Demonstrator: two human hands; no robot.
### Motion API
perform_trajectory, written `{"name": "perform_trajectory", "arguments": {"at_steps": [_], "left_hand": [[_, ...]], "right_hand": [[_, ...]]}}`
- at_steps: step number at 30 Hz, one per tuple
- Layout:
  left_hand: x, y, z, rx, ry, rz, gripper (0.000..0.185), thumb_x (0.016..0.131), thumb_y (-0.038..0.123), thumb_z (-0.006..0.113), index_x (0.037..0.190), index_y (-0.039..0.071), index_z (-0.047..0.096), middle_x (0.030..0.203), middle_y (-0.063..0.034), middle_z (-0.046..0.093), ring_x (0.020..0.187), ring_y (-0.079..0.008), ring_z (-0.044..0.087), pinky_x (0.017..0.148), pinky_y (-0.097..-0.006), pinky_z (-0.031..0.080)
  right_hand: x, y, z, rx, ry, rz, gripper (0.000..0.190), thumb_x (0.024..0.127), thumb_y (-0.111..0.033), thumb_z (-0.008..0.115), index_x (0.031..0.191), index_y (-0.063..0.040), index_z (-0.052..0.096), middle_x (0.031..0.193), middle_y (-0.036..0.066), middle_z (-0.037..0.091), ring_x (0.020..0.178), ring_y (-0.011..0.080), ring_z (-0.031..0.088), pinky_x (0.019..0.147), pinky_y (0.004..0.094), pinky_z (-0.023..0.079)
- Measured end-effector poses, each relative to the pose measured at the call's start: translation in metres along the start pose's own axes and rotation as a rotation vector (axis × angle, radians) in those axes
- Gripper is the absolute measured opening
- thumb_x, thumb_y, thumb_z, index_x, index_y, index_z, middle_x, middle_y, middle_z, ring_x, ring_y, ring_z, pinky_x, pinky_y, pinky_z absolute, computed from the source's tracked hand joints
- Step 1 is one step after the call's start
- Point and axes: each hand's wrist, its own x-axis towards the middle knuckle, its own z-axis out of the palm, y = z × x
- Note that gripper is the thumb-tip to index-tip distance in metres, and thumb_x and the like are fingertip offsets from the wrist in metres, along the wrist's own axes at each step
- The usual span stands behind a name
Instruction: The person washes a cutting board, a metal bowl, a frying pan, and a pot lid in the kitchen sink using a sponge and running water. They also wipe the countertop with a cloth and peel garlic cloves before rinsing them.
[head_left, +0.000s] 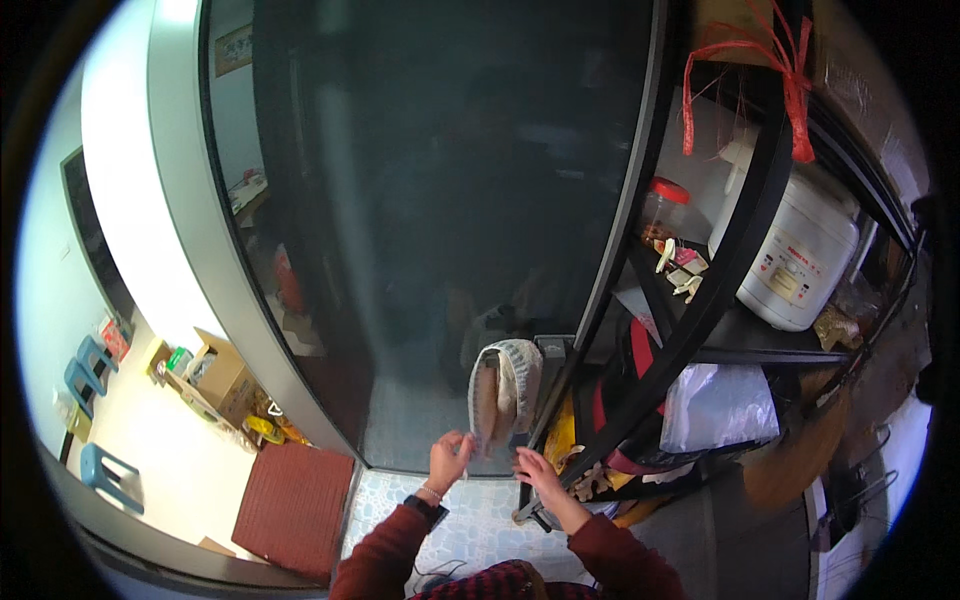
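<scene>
A whitish knitted or woven cloth (525, 367) hangs folded over in front of the dark glass door panel (450, 187), its brownish inner side showing. What carries it is hidden. My left hand (448, 461) is at its lower left edge, thumb and fingers bent together; whether they pinch the fabric is not clear. Close to the lower right end of the cloth is my right hand (541, 476), its fingers apart and nothing visible in them. A dark watch (426, 510) and a bracelet are on my left wrist.
A black metal shelf rack (720, 277) rises at right, holding a white rice cooker (799, 247), a red-lidded jar (664, 202) and a plastic bag (720, 409). To the left are a red-brown mat (292, 510), a cardboard box (221, 379) and blue stools (109, 476).
</scene>
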Motion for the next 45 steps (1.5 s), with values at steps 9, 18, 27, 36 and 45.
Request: {"name": "perform_trajectory", "arguments": {"at_steps": [9,18,27,36,45], "left_hand": [[-0.016,0.038,0.029,-1.884,-0.167,-0.437,0.035,0.095,0.024,0.043,0.125,0.006,0.048,0.113,-0.0112,0.059,0.104,-0.0237,0.056,0.094,-0.0363,0.044],[0.001,0.021,0.053,-1.783,-0.224,-0.606,0.026,0.093,0.027,0.047,0.099,0.003,0.058,0.093,-0.0103,0.063,0.082,-0.0235,0.062,0.072,-0.0352,0.052],[-0.011,0.005,0.029,-1.375,-0.147,-0.650,0.043,0.091,0.012,0.052,0.131,0.008,0.037,0.125,-0.0126,0.050,0.108,-0.0222,0.054,0.089,-0.0338,0.046],[0.031,-0.034,0.031,-0.197,-0.238,0.222,0.063,0.084,0.015,0.056,0.139,0.010,0.025,0.114,-0.0130,0.058,0.095,-0.0247,0.059,0.083,-0.0364,0.047],[0.031,-0.017,0.046,-0.595,-0.255,-0.217,0.044,0.096,0.033,0.042,0.123,-0.003,0.046,0.107,-0.0099,0.059,0.095,-0.0185,0.055,0.084,-0.0300,0.043]], "right_hand": [[0.024,-0.035,0.100,0.561,-0.029,0.088,0.037,0.088,-0.044,0.055,0.104,-0.011,0.062,0.096,0.001,0.063,0.087,0.0156,0.058,0.079,0.0287,0.046],[0.069,-0.029,0.097,-0.582,0.511,-0.557,0.058,0.079,-0.038,0.066,0.117,0.003,0.054,0.110,0.025,0.059,0.101,0.0304,0.059,0.082,0.0358,0.045],[0.027,-0.016,0.142,0.996,0.319,-0.070,0.057,0.086,-0.042,0.058,0.126,-0.004,0.046,0.127,0.010,0.050,0.118,0.0250,0.046,0.097,0.0371,0.039],[0.047,0.001,0.146,-0.048,0.317,-0.255,0.072,0.087,-0.045,0.056,0.140,-0.005,0.027,0.144,0.014,0.027,0.131,0.0237,0.029,0.106,0.0357,0.024],[-0.062,0.037,0.112,-0.009,0.008,-0.435,0.053,0.095,-0.016,0.049,0.141,-0.004,0.025,0.143,0.006,0.030,0.130,0.0173,0.031,0.104,0.0304,0.031]]}}
